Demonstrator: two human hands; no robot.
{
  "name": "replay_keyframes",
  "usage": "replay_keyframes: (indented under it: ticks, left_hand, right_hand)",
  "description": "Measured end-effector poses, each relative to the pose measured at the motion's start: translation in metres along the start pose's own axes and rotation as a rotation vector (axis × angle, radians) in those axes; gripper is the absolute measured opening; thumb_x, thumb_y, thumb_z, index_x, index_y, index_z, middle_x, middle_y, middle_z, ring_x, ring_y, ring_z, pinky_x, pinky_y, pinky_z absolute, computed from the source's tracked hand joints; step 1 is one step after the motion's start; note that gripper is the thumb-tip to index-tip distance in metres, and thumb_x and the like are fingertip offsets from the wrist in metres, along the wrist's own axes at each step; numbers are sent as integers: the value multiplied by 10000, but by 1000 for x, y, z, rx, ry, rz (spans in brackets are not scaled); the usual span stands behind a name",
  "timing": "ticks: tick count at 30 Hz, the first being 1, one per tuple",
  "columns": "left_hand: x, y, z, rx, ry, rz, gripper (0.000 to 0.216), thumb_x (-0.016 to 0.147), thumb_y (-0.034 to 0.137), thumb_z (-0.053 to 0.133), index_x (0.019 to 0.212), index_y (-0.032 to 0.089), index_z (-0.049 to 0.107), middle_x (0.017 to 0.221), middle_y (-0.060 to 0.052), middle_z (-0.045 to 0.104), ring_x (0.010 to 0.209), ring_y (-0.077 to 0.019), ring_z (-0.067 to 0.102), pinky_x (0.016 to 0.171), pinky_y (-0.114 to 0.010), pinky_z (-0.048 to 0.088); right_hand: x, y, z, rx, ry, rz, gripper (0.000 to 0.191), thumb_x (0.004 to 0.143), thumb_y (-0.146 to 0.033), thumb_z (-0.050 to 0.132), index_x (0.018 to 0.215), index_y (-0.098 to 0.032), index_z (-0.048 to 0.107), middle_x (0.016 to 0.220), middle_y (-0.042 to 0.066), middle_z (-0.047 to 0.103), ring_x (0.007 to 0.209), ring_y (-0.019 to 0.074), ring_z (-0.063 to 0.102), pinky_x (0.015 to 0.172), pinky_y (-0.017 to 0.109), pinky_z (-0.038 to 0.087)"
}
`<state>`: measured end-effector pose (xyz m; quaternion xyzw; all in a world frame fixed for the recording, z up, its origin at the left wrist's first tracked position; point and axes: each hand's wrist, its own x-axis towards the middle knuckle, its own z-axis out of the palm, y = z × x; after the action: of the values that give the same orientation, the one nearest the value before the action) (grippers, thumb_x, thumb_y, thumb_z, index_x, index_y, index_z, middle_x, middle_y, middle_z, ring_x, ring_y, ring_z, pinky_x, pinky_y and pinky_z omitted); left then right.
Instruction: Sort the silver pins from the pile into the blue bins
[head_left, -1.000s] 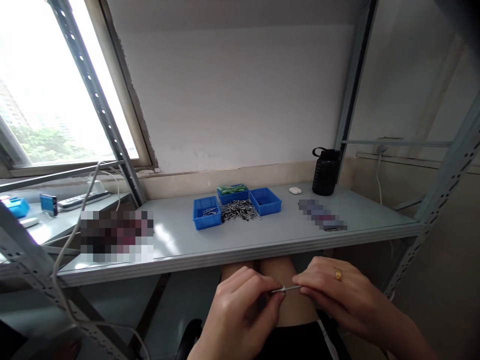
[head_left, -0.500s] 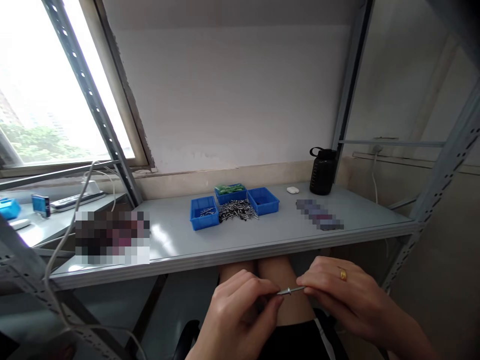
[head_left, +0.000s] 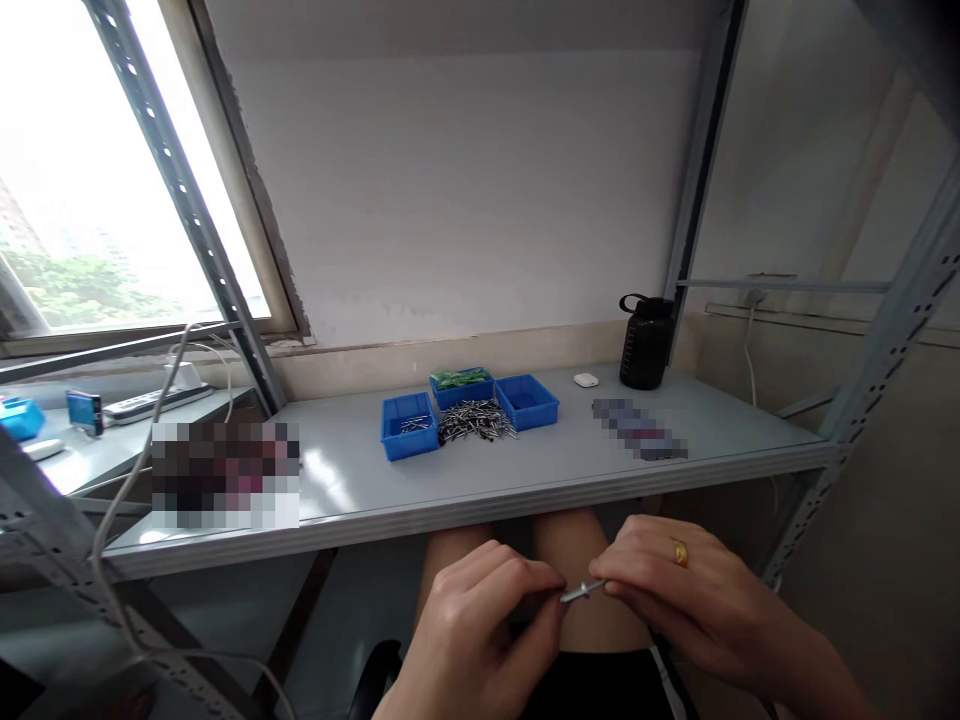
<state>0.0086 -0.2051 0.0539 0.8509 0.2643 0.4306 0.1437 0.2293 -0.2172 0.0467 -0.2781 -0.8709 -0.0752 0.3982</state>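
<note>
Near side of the long grey metal bench [head_left: 360, 495], over the lap: that's where the thin silvery rivet-like metal pin with a small collar [head_left: 583, 591] is, up in the air between two bare hands.
Right hand [head_left: 682, 580]: thumb and index pinching the skinny right end, other fingers folded in, yellow metal ring [head_left: 680, 553] on one.
Left hand [head_left: 487, 610]: curled, thumb and index tips at the thicker left end. Can't tell from here if they're squeezing or just touching.
Drop risk: if the left's only touching, it all hangs on one right-hand pinch. Slack or sweaty fingertips and I reckon it slips.
Lap below: bare thighs [head_left: 596, 625] with a gap between, so a dropped pin could fall right through.
Skinny end: looks slim enough that twisting the hands crooked might bend it, just my guess.
Shiny pile: loose heap of slender silvery metal pins [head_left: 478, 422] farther off, between the left blue rectangular plastic tray [head_left: 411, 447] and the right blue rectangular plastic tray [head_left: 540, 415]. A clumsy elbow or bumped bench could scatter those.
</note>
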Motion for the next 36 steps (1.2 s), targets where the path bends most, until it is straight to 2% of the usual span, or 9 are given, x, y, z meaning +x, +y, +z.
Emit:
replay_keyframes:
  ticks: [2, 7, 16, 23, 25, 28, 31, 36]
  left_hand:
    - [0, 0, -1, 12, 0, -26, 102, 832, 99, 603, 855, 187, 647, 715, 6, 659, 633, -108, 604, 577, -181, 446]
    - [2, 2, 2, 23, 6, -11, 68, 838, 122, 611, 815, 178, 642, 664, 6, 636, 605, -113, 582, 560, -190, 445]
    - [3, 2, 14, -161, 145, -48, 90, 793, 76, 671, 812, 161, 651, 688, 0, 636, 608, -97, 579, 579, -158, 467]
    - [2, 2, 19, -200, 103, -101, 96, 796, 77, 601, 823, 163, 635, 793, -34, 671, 681, -131, 611, 632, -217, 507]
    - [2, 2, 16, -173, 96, -142, 88, 797, 95, 590, 827, 169, 629, 752, -21, 667, 657, -130, 612, 618, -219, 502]
    - [3, 1, 12, -136, 106, -170, 76, 795, 104, 584, 786, 176, 608, 728, -11, 665, 642, -122, 617, 602, -204, 491]
    - [5, 2, 11, -87, 91, -147, 92, 775, 89, 590, 763, 179, 607, 716, -4, 660, 639, -119, 604, 604, -200, 478]
    - [5, 0, 14, -64, 54, -125, 106, 770, 75, 608, 781, 178, 631, 731, -5, 655, 673, -125, 600, 636, -209, 474]
  right_hand:
    - [0, 1, 0, -17, 23, 29, 199, 1001, -199, 406, 982, -174, 603, 792, 29, 689, 702, 140, 626, 667, 261, 461]
    - [0, 0, 4, -5, -19, 6, 220, 1002, -189, 397, 979, -177, 615, 776, 15, 684, 684, 136, 621, 683, 268, 462]
    - [0, -3, 11, 46, 53, 61, 152, 977, -160, 446, 975, -173, 597, 759, 20, 666, 665, 132, 587, 624, 255, 439]
    - [7, -7, 23, 39, -16, 9, 321, 996, -168, 358, 721, -176, 522, 614, 5, 566, 556, 118, 506, 542, 241, 401]
    - [6, -4, 21, 25, 0, 21, 281, 996, -186, 379, 778, -177, 557, 644, 6, 601, 576, 122, 536, 564, 242, 424]
    - [2, 0, 14, -1, 95, 63, 151, 978, -204, 445, 957, -185, 593, 767, 17, 686, 678, 127, 629, 650, 233, 485]
    - [-3, 1, 11, -32, 161, 75, 172, 965, -195, 475, 1106, -185, 572, 836, 24, 720, 758, 129, 677, 702, 219, 518]
    - [-1, 0, 14, -45, 66, 40, 205, 996, -227, 422, 1055, -206, 617, 840, 18, 717, 752, 137, 665, 700, 246, 514]
